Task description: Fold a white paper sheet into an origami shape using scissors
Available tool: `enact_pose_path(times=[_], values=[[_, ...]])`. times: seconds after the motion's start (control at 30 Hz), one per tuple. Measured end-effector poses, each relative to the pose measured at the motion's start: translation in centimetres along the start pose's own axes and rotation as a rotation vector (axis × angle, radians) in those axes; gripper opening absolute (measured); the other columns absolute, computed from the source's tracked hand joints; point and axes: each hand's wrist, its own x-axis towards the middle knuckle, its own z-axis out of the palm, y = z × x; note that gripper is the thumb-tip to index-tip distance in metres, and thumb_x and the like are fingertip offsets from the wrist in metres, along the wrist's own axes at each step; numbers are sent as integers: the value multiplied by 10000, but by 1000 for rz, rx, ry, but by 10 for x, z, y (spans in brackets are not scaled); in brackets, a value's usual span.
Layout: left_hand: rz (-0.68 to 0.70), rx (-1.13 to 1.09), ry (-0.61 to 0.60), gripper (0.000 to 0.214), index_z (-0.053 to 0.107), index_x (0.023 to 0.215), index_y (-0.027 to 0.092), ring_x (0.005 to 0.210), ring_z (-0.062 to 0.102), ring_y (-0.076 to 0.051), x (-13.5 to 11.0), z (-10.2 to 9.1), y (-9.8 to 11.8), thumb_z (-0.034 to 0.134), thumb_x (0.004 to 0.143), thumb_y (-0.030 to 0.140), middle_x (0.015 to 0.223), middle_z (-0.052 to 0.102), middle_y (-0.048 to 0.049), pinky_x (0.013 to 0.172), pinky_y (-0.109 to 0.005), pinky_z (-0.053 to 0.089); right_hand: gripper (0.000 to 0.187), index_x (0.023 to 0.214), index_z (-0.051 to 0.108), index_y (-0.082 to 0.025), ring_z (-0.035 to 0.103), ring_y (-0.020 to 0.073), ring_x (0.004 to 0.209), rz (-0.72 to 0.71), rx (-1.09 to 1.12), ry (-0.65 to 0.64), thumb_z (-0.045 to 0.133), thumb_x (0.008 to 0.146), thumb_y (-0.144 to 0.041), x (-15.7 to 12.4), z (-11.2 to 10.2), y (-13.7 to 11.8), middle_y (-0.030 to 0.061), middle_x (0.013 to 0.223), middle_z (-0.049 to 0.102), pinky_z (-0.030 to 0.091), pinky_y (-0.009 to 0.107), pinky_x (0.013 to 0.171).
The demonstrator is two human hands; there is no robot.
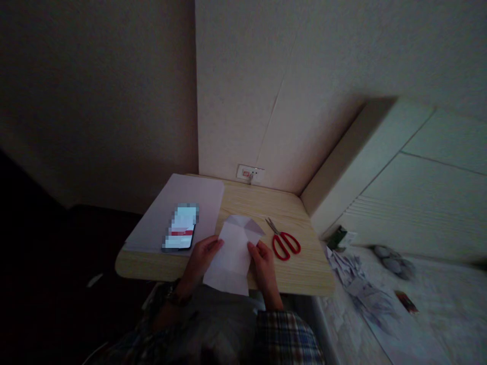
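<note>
Between my two hands is a white sheet of paper (231,258), creased, with folded flaps at its far end. My left hand (201,258) pinches its left edge between thumb and fingers. On the right edge, my right hand (263,261) grips the paper the same way. The sheet's near end hangs past the table's front edge. Just right of my right hand lies a pair of scissors (283,243) with red handles, blades pointing away and slightly apart. Left of my left hand, a phone (182,228) with a lit screen rests on a stack of white paper (160,203).
The small wooden table (262,200) stands against a wall with a socket (250,173). To the right, a bed (437,284) holds crumpled paper (361,284), a grey bundle (391,259) and a small reddish packet (406,301). A white scrap (95,280) lies on the dark floor.
</note>
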Motion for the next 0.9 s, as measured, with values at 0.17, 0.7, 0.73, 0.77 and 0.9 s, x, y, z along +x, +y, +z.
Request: enact_pose_path(times=[0.17,0.7,0.73,0.77,0.9], values=[[8,-5,40,347,696,687,157,636,637,-201,0,1,1,732,559,478,652,713,-27,569,-269,479,292,910,712,-179,614,178,676,11,15,-11,671,765,-429,0,0,2,21,782,725,447,249,578],[-17,-39,12,355,597,720,190,545,625,-167,-1,0,5,751,527,445,590,688,11,500,-233,434,285,922,727,-180,612,175,636,34,97,1,685,753,-405,0,-4,5,29,780,735,444,261,569],[-18,-38,11,346,591,712,191,527,610,-156,-1,0,5,747,529,440,575,676,20,488,-226,419,279,916,728,-182,606,170,627,32,97,3,686,752,-403,0,-4,5,24,770,733,439,258,563],[-19,-38,11,338,587,704,192,515,596,-147,-1,0,5,744,529,435,564,664,28,481,-220,406,271,910,729,-185,601,166,618,30,97,4,686,752,-401,0,-4,5,20,760,730,432,254,556],[-17,-36,14,329,569,686,197,500,569,-135,-1,0,6,731,520,431,539,637,41,476,-215,388,255,895,734,-182,588,159,595,23,93,-2,686,752,-387,0,-3,2,16,740,724,415,248,537]])
